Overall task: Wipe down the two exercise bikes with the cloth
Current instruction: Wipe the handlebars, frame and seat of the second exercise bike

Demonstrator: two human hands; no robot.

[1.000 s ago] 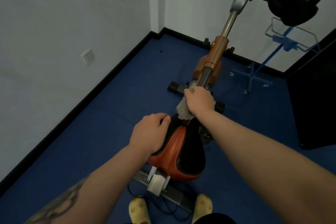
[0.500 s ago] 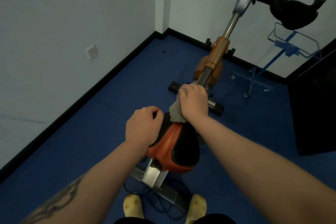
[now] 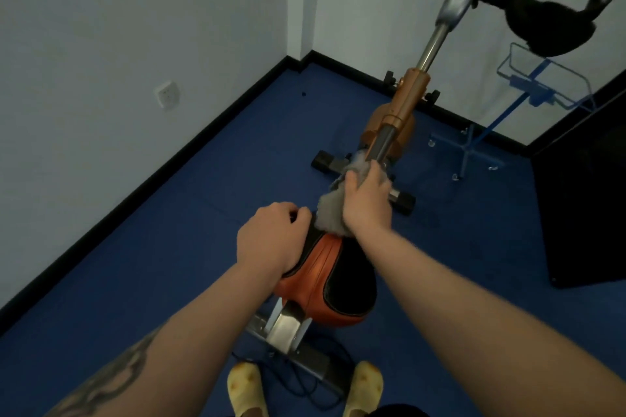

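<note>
Soft, light cloth (image 3: 333,213) bunched round the bike's frame bar (image 3: 382,144) in the right hand (image 3: 367,201), left hand (image 3: 271,240) gripping the firm saddle (image 3: 333,284).

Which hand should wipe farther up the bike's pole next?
Probably the right hand: it already grips the cloth around the pole. The left hand is busy holding the seat.

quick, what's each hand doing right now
Left hand: gripping the nose of the orange and black bike saddle.
Right hand: holding the fluffy grey cloth against the bike's frame.
</note>
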